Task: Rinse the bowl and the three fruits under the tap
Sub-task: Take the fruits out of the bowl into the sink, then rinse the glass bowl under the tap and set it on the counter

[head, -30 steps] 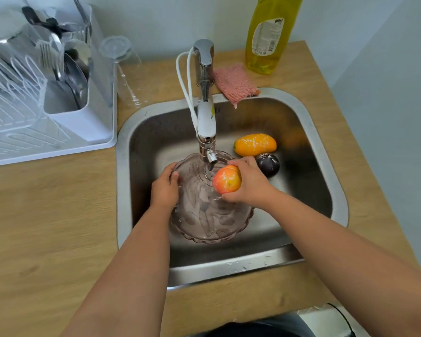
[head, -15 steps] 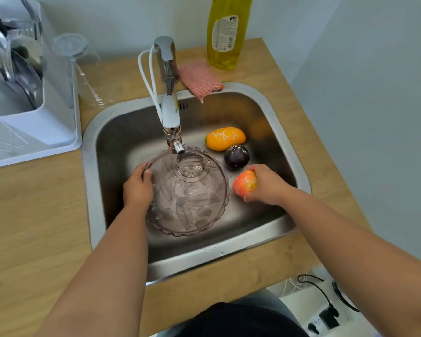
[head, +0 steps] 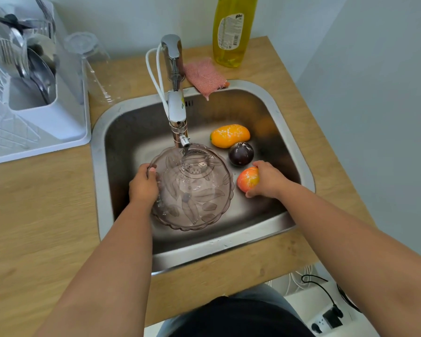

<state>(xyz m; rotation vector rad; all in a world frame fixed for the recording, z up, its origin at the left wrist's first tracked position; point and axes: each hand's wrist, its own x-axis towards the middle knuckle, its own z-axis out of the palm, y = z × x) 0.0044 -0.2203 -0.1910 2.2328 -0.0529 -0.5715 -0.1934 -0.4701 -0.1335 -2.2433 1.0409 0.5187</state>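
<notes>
A clear pinkish glass bowl (head: pixel 199 198) with a leaf pattern sits in the steel sink (head: pixel 100 166) under the tap (head: pixel 176 103), and water runs into it. My left hand (head: pixel 142 186) grips the bowl's left rim. My right hand (head: pixel 267 180) holds a red-yellow fruit (head: pixel 247 179) low in the sink, right of the bowl. A dark purple fruit (head: pixel 241 153) and an orange fruit (head: pixel 229 135) lie on the sink floor behind it.
A white dish rack (head: pixel 34 98) with cutlery stands at the left. An upturned clear glass (head: pixel 93 69) sits beside it. A pink sponge cloth (head: pixel 206 76) and a yellow soap bottle (head: pixel 233 30) stand behind the sink on the wooden counter (head: pixel 34 227).
My right hand has carried the red-yellow fruit away from the tap, out to the right of the bowl and down by the purple fruit. My left hand stays on the bowl's rim.
</notes>
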